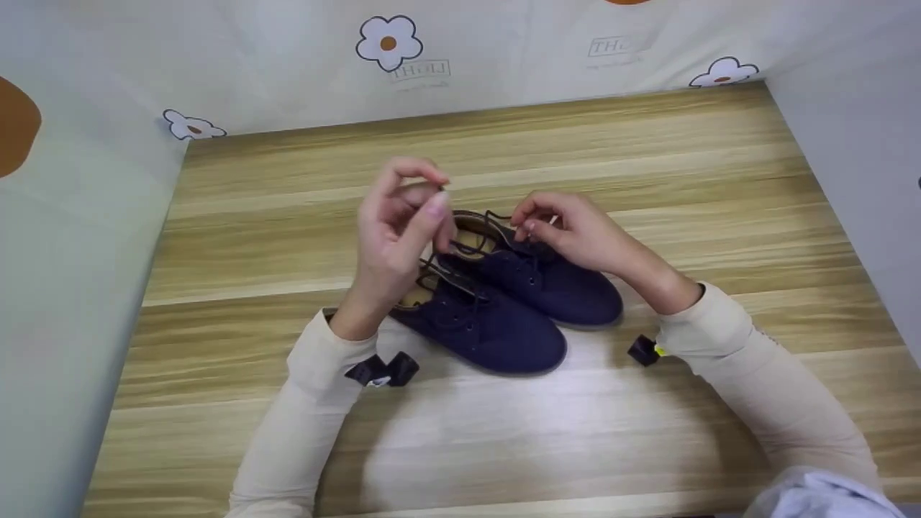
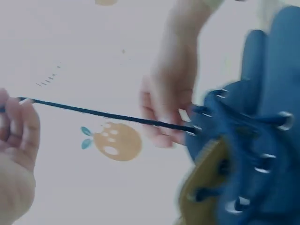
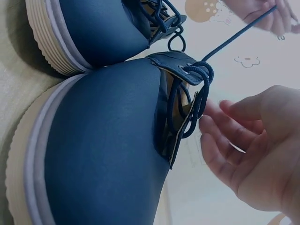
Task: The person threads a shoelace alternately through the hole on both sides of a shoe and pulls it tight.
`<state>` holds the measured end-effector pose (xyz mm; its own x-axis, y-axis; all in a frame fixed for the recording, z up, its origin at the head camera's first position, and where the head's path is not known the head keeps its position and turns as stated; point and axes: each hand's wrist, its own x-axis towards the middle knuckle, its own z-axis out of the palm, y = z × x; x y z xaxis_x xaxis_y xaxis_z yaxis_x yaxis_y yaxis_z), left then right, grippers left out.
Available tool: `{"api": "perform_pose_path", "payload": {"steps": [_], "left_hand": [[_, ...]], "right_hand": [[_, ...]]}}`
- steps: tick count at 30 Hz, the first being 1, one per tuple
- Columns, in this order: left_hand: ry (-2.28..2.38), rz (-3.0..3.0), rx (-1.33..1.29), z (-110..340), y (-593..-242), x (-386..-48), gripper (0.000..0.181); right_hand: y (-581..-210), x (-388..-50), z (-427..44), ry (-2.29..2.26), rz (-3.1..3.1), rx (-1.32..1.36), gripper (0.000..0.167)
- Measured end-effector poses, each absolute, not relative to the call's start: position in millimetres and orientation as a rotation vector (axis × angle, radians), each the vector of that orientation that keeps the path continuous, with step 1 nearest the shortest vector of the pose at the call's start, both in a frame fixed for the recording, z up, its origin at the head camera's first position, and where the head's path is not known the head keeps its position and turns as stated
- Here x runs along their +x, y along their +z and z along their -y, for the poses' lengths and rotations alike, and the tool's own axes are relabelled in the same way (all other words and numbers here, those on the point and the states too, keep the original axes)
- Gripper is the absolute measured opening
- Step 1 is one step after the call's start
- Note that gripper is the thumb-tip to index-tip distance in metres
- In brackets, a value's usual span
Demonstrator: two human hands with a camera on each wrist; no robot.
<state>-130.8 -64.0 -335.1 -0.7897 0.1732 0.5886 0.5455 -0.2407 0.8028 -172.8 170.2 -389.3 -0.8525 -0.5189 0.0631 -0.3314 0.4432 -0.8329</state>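
Observation:
Two dark blue lace-up shoes lie side by side, toes toward the lower right: the nearer shoe [image 1: 504, 334] and the farther shoe [image 1: 572, 291]. My left hand [image 1: 403, 219] is raised above the heel ends and pinches the end of a dark shoelace [image 2: 108, 114] between thumb and fingers. That lace runs taut to an eyelet of the farther shoe. Close to this shoe's eyelets is my right hand [image 3: 262, 145], its fingers loosely bent with the tips beside the lace loops [image 3: 201, 89]. No lace shows pinched between them.
The shoes stand on a wood-grain table [image 1: 252, 360]. A pale sheet with printed flowers [image 1: 388, 43] hangs behind it, and light panels rise at both sides. Small black devices [image 1: 388, 369] are strapped near the cuffs of both sleeves.

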Motion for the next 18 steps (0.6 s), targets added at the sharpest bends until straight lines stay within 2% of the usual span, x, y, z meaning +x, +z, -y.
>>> {"api": "perform_pose_path", "payload": {"steps": [4,9,15,18], "left_hand": [[-1.892,1.777,-0.863,71.7,-328.9,-130.4,0.018],[-1.335,2.342,-0.971,75.6,-341.7,-136.8,0.016],[-0.676,2.807,-1.102,64.2,-363.0,-140.5,0.04],[-0.595,2.836,-1.172,57.9,-369.6,-141.5,0.035]], "right_hand": [[-389.3,-172.5,-172.1,-1.268,-2.514,-0.845,0.019],[-392.1,-172.6,-177.0,-1.17,-2.493,-0.947,0.034],[-392.7,-171.0,-181.4,-1.076,-2.427,-0.999,0.052],[-392.5,-169.7,-182.8,-1.03,-2.412,-1.019,0.058]]}}
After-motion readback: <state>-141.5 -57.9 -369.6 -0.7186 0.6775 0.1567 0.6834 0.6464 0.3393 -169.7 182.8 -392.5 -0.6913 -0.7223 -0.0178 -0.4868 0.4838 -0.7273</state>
